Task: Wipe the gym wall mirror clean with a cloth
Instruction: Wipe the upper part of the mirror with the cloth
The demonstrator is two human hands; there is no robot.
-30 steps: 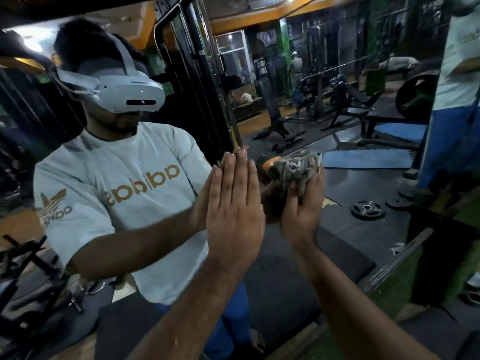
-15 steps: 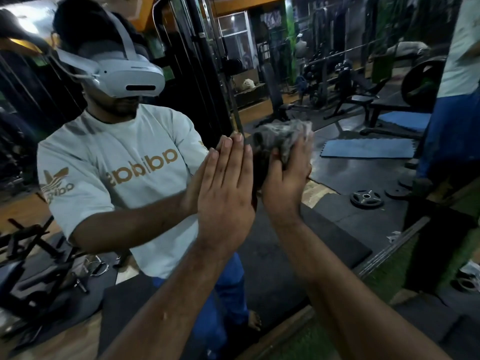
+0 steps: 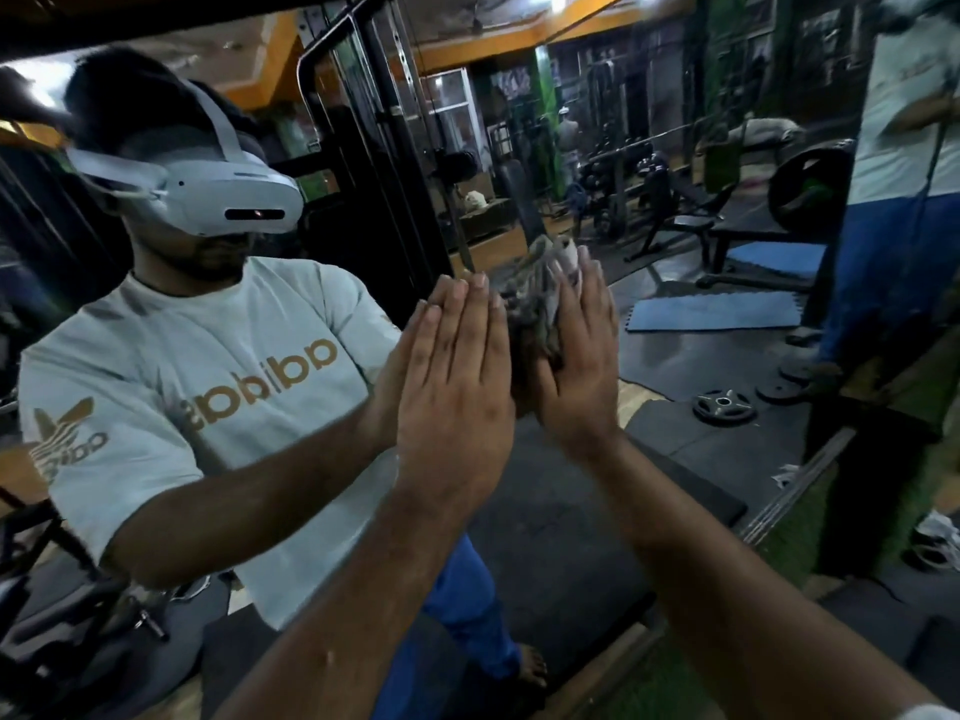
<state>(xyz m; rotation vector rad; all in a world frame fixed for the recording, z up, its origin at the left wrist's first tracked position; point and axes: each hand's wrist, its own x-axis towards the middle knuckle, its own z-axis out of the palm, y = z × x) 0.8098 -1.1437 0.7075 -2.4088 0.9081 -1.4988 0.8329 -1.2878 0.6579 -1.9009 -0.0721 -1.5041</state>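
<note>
Wiping in hand: two forearms reach from the lower edge up to the mirror (image 3: 649, 459).

Left hand (image 3: 457, 387): flat, fingers straight and together, palm pressed on the glass; holds nothing, a brace by the look of it.

Right hand (image 3: 576, 356): just beside the left, fingers straight, pressing the cloth (image 3: 543, 298) against the glass. Grip: open palm, pushing, not pinching.

Cloth: grey, crumpled, trapped between right palm and mirror at about chest height; its upper folds show above the fingertips.

Step judged: mid-wipe on the central part of the glass. Next move calls for steady pressure while the cloth slides to fresh glass; the left hand sits close on that side and would need to shift, and may leave a palm mark.

Reflected beyond: wearer in headset (image 3: 208, 200) and pale shirt (image 3: 208, 387); blue mat (image 3: 711, 314); weight plate (image 3: 723, 406) on the floor; bench (image 3: 748, 226) and racks further back, dim.
</note>
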